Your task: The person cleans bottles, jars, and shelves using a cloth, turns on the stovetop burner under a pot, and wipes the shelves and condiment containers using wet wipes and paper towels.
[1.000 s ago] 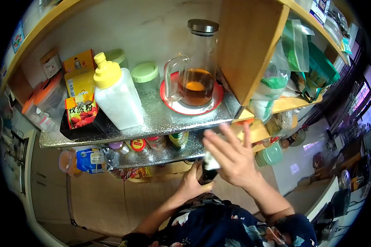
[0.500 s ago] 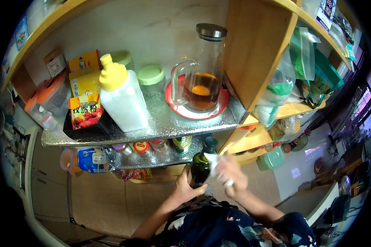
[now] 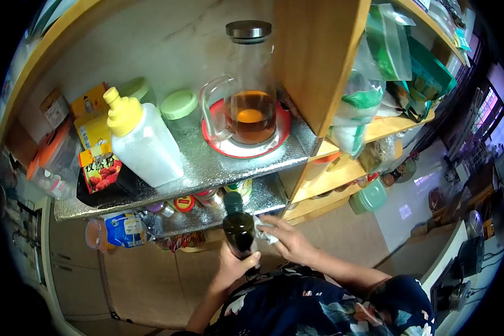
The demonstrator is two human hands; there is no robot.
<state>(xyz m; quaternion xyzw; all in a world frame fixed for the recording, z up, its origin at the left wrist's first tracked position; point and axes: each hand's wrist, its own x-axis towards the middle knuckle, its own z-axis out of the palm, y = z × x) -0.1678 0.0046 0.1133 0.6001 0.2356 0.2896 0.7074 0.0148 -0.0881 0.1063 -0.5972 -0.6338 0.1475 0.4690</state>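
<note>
Head view: left hand point(image 3: 233, 265) clamped round dark green bottle point(image 3: 239, 231), neck up, in front of lower shelf point(image 3: 200, 222) | right hand point(image 3: 288, 241) pinching white cloth point(image 3: 265, 231) just beside bottle | glass pitcher point(image 3: 249, 112) on red-rimmed plate point(image 3: 278, 140), upper shelf point(image 3: 204, 168)

The red packet point(image 3: 102, 172) standing in the black box point(image 3: 109, 193) on the shelf reads "孜然粉" in dark Chinese characters across its yellow upper part (the first one is the least crisp). The yellow packet point(image 3: 94, 133) just behind it carries vertical Chinese characters, too blurred to read surely. Print on the blue packet point(image 3: 126, 229) on the lower shelf and on the pale label of the jar point(image 3: 55, 109) is too small to read.
</note>
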